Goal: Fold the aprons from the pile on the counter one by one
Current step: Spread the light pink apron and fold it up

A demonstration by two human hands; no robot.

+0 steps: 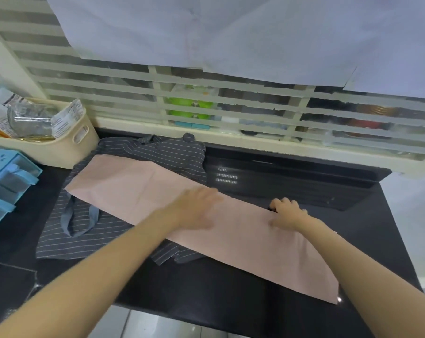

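A pink apron [138,189] lies folded into a long strip, running diagonally from upper left to lower right across the black counter [206,289]. Under its left part lies a crumpled dark grey striped apron [157,152] with a looped strap. My left hand [196,208] lies flat on the middle of the pink strip with straight fingers, blurred. My right hand [287,213] rests on the strip's far edge further right, fingers bent over that edge.
A cream basket [60,147] with a glass jar and packets stands at the back left. A blue drawer unit [6,181] sits at the left edge. A slatted window runs behind the counter. The counter's front edge is near the bottom.
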